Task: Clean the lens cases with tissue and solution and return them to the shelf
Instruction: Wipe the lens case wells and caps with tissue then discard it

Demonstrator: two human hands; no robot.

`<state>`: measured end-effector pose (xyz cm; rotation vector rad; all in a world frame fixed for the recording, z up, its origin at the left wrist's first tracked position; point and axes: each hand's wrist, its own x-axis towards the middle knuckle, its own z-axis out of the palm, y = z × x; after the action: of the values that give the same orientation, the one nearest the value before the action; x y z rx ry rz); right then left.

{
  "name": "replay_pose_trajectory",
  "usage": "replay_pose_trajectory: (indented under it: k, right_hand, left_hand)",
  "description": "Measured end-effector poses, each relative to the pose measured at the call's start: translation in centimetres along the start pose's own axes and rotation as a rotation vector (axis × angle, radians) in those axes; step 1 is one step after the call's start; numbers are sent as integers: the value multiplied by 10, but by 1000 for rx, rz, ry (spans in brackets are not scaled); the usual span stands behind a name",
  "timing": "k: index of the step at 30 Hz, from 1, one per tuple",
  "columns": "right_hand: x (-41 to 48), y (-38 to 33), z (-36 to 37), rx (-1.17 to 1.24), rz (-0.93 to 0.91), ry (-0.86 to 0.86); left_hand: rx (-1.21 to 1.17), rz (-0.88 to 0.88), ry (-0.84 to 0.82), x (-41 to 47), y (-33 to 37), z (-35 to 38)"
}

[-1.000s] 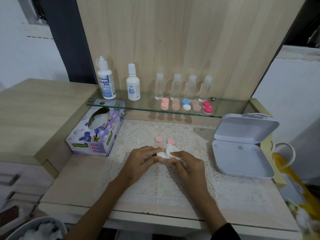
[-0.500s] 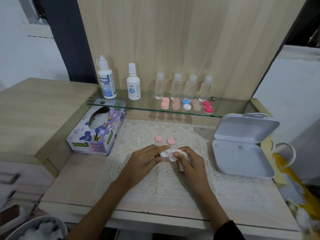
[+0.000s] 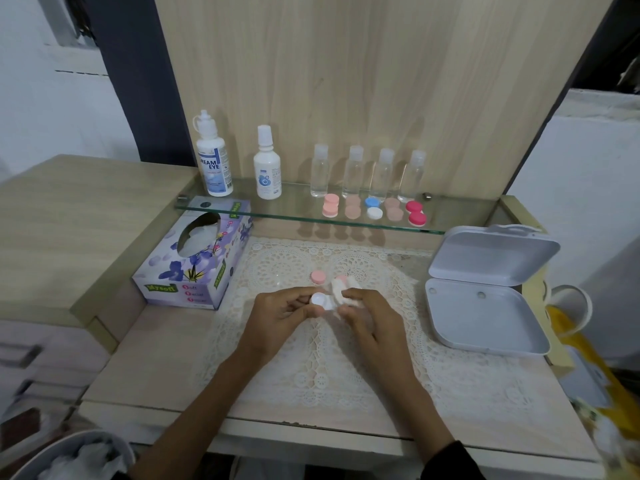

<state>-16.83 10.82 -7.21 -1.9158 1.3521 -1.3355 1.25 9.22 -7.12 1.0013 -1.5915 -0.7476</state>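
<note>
My left hand (image 3: 280, 315) pinches a white lens case (image 3: 320, 301) over the lace mat. My right hand (image 3: 372, 318) grips a wad of white tissue (image 3: 341, 292) against the case's right end. One pink cap (image 3: 318, 276) lies on the mat just behind the hands, and a second pink cap (image 3: 343, 279) is half hidden by the tissue. Several closed lens cases (image 3: 374, 209), pink, peach, blue-white and red, sit in a row on the glass shelf (image 3: 298, 216). A solution bottle (image 3: 213, 161) and a smaller white bottle (image 3: 267, 164) stand at the shelf's left.
A purple tissue box (image 3: 197, 261) lies left of the mat. An open grey hinged box (image 3: 485, 299) sits at the right. Several small clear bottles (image 3: 369, 173) stand behind the cases. A bin with used tissue (image 3: 69, 459) is at the lower left.
The tissue has come off the case's left well, which now shows bare. My right hand has lifted the tissue up and to the right; my left hand has kept its hold.
</note>
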Motion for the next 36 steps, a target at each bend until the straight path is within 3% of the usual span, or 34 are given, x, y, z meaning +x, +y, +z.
replay_pose_trajectory:
  k: [2, 5, 8, 17, 25, 28, 32, 36]
  right_hand:
    - [0, 0, 1, -31, -32, -6]
    - [-3, 4, 3, -217, -233, 29]
    - [-3, 6, 3, -292, -281, 59]
    - [1, 7, 1, -140, -129, 22]
    - [0, 2, 0, 281, 136, 5]
    - [1, 3, 0, 305, 150, 29]
    - [1, 2, -1, 68, -74, 91]
    - [-4, -2, 1, -194, -272, 90]
  left_hand:
    - [-56, -43, 2, 1, -1, 0]
    - [-158, -118, -27, 1, -1, 0]
    - [-193, -175, -63, 1, -3, -1]
    - [-143, -250, -141, 1, 1, -1]
    - [-137, -230, -154, 0, 8, -1]
    - [-68, -203, -128, -1, 4, -1]
    - [-64, -235, -69, -1, 2, 0]
    - [-84, -242, -110, 0, 0, -1]
